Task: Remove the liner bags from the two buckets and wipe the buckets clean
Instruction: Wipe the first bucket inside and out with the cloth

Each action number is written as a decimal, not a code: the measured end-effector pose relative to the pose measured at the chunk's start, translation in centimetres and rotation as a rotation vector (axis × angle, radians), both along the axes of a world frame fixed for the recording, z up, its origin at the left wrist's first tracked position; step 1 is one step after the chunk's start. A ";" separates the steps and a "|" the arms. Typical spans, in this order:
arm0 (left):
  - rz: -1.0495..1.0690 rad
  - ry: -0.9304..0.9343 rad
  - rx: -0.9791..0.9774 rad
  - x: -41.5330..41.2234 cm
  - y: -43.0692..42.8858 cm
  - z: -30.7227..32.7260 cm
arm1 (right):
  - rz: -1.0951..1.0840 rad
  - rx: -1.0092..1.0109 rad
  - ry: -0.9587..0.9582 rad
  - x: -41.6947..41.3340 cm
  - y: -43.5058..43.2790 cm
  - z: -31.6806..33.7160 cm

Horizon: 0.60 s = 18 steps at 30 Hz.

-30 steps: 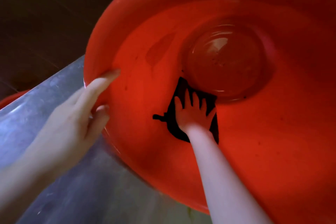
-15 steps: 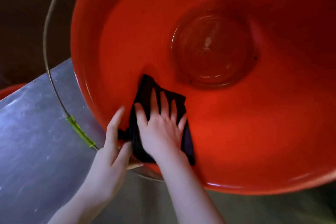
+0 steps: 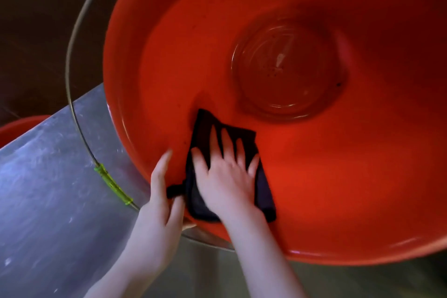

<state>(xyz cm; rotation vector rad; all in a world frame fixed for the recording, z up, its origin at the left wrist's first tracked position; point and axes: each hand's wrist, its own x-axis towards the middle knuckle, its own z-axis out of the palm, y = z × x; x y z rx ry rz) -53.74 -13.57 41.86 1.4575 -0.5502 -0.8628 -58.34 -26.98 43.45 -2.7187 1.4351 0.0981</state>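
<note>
A large red bucket (image 3: 338,176) fills most of the view, tilted so I look into it at its round bottom (image 3: 287,68). No liner bag shows inside it. My right hand (image 3: 225,174) lies flat with fingers spread on a dark cloth (image 3: 263,191), pressing it against the near inner wall. My left hand (image 3: 157,205) grips the bucket's near rim, thumb inside along the wall, fingers curled under the edge. A strip of a second red bucket (image 3: 14,126) shows at the far left.
The bucket rests on a grey metal surface (image 3: 48,189). Its wire handle (image 3: 72,43) with a green grip (image 3: 112,184) arcs out to the left. Dark floor lies beyond the surface at the upper left.
My right hand and the cloth slid from near the bucket's bottom down the inner wall toward the near rim. My left hand shifted along the rim to just beside the cloth.
</note>
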 end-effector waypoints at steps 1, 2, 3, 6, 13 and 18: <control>-0.006 0.000 0.007 0.0 0.1 0.0 | 0.006 0.002 0.002 -0.1 0.8 0.0; -0.009 0.004 0.015 0.1 0.2 0.1 | -0.012 0.014 0.002 0.1 0.8 0.0; -0.009 0.014 0.022 0.0 0.2 0.1 | -0.050 0.028 -0.001 0.7 0.2 -0.1; 0.023 0.069 0.027 -0.2 0.2 0.2 | -0.209 0.116 -0.008 3.9 -4.1 -0.1; -0.022 0.137 0.181 2.4 2.3 2.6 | -0.327 0.212 0.036 7.1 -10.2 0.0; 0.306 -0.892 0.269 8.6 2.1 6.7 | -0.259 0.197 -0.006 5.8 -9.8 0.3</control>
